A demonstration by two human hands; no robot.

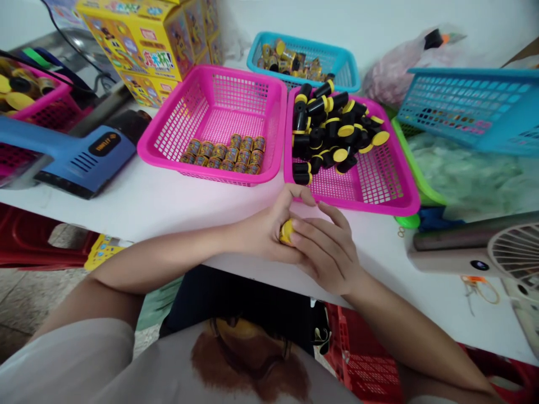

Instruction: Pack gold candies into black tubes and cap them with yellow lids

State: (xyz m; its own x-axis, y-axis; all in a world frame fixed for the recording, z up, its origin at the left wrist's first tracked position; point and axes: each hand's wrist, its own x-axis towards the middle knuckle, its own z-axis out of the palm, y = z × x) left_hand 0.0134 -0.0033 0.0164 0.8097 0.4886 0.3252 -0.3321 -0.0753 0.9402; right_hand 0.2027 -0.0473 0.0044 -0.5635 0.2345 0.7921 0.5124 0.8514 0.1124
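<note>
My left hand point(263, 233) and right hand point(324, 252) clamp together on a small yellow-capped plastic capsule point(287, 232): looks light, stiff, slippery, best held around its body.

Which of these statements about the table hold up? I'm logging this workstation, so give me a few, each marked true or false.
1. The left hand and right hand both hold a small capsule with a yellow end. True.
2. The right pink basket holds black cylinders with yellow caps. True.
3. The blue basket at the back is empty. False: it holds a heap of gold and dark capsules.
4. The middle pink basket is filled to its rim. False: only a small group of gold-banded capsules lies on its floor.
</note>
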